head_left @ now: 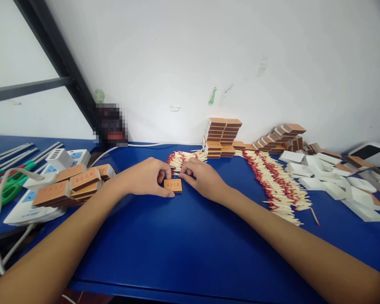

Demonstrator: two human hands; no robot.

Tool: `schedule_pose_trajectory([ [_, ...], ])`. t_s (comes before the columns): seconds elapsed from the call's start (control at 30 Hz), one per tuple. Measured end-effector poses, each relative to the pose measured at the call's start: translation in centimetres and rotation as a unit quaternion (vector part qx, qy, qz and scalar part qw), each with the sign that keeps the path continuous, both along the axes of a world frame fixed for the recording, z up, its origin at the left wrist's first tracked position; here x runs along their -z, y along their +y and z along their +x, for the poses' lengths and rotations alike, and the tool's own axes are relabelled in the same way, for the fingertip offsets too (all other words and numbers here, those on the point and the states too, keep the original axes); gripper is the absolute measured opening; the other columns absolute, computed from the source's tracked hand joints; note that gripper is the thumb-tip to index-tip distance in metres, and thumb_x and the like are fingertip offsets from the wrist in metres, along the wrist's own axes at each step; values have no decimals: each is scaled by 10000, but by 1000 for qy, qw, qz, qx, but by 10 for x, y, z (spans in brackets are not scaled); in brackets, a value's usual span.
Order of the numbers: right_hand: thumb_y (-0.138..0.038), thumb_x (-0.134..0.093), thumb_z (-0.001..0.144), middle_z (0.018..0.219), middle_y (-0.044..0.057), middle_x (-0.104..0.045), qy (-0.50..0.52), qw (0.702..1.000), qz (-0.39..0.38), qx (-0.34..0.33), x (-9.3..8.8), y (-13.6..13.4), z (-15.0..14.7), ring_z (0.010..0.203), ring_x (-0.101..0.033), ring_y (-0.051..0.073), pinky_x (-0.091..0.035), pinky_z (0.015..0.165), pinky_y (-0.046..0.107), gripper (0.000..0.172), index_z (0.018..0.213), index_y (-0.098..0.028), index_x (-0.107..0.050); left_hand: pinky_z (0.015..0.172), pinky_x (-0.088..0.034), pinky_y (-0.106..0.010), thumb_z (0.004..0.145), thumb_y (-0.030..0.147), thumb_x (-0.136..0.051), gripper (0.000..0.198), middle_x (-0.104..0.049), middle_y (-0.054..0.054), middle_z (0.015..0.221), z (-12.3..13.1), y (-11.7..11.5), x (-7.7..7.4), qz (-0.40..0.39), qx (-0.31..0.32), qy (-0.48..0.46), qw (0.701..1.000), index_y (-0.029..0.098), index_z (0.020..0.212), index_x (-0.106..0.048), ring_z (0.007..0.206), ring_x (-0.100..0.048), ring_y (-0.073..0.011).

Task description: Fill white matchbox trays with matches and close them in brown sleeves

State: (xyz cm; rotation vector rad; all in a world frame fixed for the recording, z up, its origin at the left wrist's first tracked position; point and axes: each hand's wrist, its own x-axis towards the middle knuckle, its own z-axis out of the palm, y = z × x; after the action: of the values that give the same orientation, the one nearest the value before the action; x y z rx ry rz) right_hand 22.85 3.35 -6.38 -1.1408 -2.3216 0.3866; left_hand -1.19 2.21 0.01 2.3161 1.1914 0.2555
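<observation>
An orange matchbox with red lettering lies flat on the blue table. Around its left side curve the thumb and fingers of my left hand, closed on the box. My right hand is just beyond the box's upper right corner, fingertips pinched together; a small light sliver shows at their tips, too small to make out. Right behind both hands lies a small heap of red-tipped matches.
Matchboxes stand in a stack by the wall. A long match pile and white trays spread to the right. Leftward, more matchboxes rest on a power strip near green-handled tools.
</observation>
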Motion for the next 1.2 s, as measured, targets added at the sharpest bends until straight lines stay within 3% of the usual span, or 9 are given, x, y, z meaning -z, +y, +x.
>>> schedule_pose_trajectory([
  [0.2, -247, -568, 1099, 1095, 88, -676, -99, 994, 18, 44, -8, -9, 24, 905, -641, 218, -465, 800, 340, 103, 1023, -216, -631, 581, -406, -301, 787, 520, -870, 346, -697, 15, 742, 9, -3, -2, 17, 18, 22, 999, 219, 914, -755, 634, -617, -161],
  [0.4, -264, -578, 1086, 1031, 65, -669, -56, 998, 16, 34, -7, -16, 58, 835, -631, 206, -473, 747, 325, 102, 1003, -235, -630, 623, -397, -312, 848, 587, -835, 386, -669, 5, 767, 21, -14, 12, 72, 10, -9, 997, 217, 913, -747, 676, -592, -165],
  [0.6, -265, -596, 1089, 1062, 56, -665, -38, 999, 22, 2, -4, -12, 47, 871, -634, 197, -488, 792, 313, 77, 1019, -245, -623, 679, -432, -315, 847, 570, -860, 382, -650, -7, 869, 10, -17, 32, 113, 6, -82, 990, 235, 1001, -763, 734, -561, -168],
  [0.8, -256, -597, 1090, 1041, 59, -650, -28, 999, 16, -3, -2, -12, 51, 879, -618, 202, -488, 799, 322, 54, 1074, -235, -645, 691, -476, -311, 850, 556, -881, 395, -691, -6, 922, 1, -13, 32, 76, 10, -117, 990, 260, 1098, -795, 750, -597, -169],
  [1.0, -270, -554, 1108, 1104, 73, -666, -25, 999, 25, -12, -2, -14, 52, 903, -630, 207, -492, 808, 330, 114, 1152, -250, -658, 912, -578, -393, 945, 498, -800, 360, -765, -59, 1130, 4, -22, 33, 133, 22, -72, 988, 282, 1233, -791, 1019, -720, -256],
  [1.2, -251, -577, 1101, 1113, 66, -679, -40, 999, 22, -3, -3, -14, 49, 923, -652, 205, -493, 814, 319, 96, 1140, -250, -664, 1053, -585, -466, 976, 510, -735, 402, -764, -120, 1279, -2, -19, 35, 195, -1, -21, 981, 235, 1265, -788, 1203, -721, -321],
])
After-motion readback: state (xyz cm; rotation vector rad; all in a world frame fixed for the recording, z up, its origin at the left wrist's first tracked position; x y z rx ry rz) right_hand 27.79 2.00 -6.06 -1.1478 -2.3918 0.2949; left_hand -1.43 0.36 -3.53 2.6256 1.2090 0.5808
